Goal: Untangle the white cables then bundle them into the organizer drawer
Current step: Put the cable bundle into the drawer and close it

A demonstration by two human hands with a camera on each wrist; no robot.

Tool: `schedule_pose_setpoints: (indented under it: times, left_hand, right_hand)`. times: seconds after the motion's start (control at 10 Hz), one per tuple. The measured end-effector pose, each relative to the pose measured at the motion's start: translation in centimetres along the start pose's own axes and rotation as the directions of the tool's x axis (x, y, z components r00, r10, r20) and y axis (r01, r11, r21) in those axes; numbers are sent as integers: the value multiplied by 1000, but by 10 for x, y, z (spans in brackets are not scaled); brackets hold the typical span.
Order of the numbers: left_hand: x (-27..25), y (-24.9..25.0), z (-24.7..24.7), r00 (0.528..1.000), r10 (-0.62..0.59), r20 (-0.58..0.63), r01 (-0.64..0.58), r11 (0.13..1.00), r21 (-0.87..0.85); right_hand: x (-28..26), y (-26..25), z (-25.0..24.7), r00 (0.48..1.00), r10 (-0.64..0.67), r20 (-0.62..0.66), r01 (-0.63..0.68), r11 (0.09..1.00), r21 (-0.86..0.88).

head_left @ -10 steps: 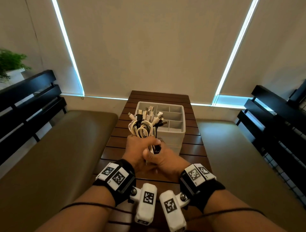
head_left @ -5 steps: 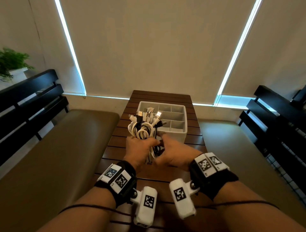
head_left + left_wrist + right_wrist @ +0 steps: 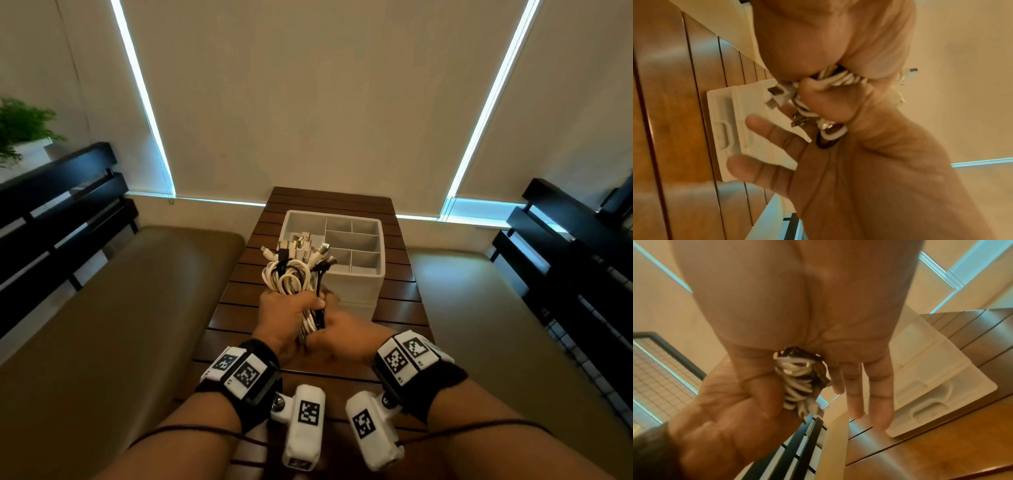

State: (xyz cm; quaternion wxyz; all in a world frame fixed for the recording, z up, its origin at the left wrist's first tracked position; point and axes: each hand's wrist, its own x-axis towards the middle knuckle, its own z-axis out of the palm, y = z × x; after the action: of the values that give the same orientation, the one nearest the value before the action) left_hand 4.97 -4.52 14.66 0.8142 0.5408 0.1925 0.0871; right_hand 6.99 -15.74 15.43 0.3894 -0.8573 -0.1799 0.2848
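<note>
A bundle of white cables (image 3: 291,274), with a few black ones mixed in, stands upright with its plugs fanned out on top. My left hand (image 3: 287,308) grips it in a fist around the middle. My right hand (image 3: 346,335) holds the bundle's lower end, its thumb hooked over the cables (image 3: 838,79) while its fingers (image 3: 869,394) stay straight. The white organizer drawer (image 3: 380,246), with several divided compartments, sits on the table just behind the bundle. The wrist views show the organizer's front wall (image 3: 725,129) (image 3: 931,378) with a recessed handle.
The slatted wooden table (image 3: 394,308) is narrow. Padded bench seats (image 3: 120,325) (image 3: 496,325) flank it, with black slatted backrests (image 3: 61,205) on both sides. A potted plant (image 3: 20,126) stands at far left. Closed blinds fill the wall behind.
Half a second ago my right hand was open, its fingers reaching past the bundle. It has come back onto the lower end. My left hand has kept its grip throughout.
</note>
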Motion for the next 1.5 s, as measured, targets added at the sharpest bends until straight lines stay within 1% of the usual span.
schedule_pose_setpoints:
  times: [0.1,0.2,0.3,0.4,0.5,0.6,0.7,0.8,0.9,1.0,1.1,1.2,1.3,1.4,1.5]
  left_hand:
    - [4,-5,-1,998,-58,-15,58,998,5]
    - [16,-10,-2,985,-150,-88,142,986,-88]
    - [32,-15,-3,966,-198,-164,158,960,-231]
    - [45,-28,-5,945,-229,-234,163,949,-271]
    - [57,-44,-8,928,-258,-268,174,937,-302]
    - [67,-63,-15,907,-298,-298,195,923,-331]
    - [72,-79,-20,907,-324,-267,221,909,-353]
    - [76,-88,-22,911,-327,-249,226,905,-361]
    - [78,-94,-21,916,-327,-232,236,907,-348]
    - [82,-96,-20,915,-333,-228,239,902,-360]
    - [82,-96,-20,912,-330,-243,219,894,-390]
    - [75,-98,-19,908,-322,-269,182,880,-439]
    - [57,-103,-21,895,-353,-273,188,854,-486]
    - [38,-112,-24,882,-388,-268,203,825,-528]
    - [22,-120,-26,866,-427,-262,214,788,-578]
  right_hand:
    - [2,4,-13,997,36,62,-24,984,-176]
    - [8,14,-37,998,62,9,-60,984,-167]
    - [24,23,-56,985,24,-168,-59,976,-209]
    - [48,32,-73,937,14,-348,-115,956,-270]
    - [73,39,-93,831,62,-552,-207,957,-205]
    - [94,47,-114,710,223,-668,-202,973,111]
    - [108,55,-122,694,380,-611,-181,914,363]
    - [116,60,-119,702,379,-602,-121,897,425]
    - [125,61,-114,688,392,-611,-135,896,423]
    - [128,60,-109,670,373,-642,-141,913,383]
    - [125,59,-108,662,385,-643,-177,914,364]
    - [116,59,-103,670,386,-634,-194,916,352]
    - [101,63,-93,681,392,-618,-237,917,321]
    - [87,65,-81,697,433,-572,-312,901,302]
    - [68,60,-69,731,419,-538,-381,905,187]
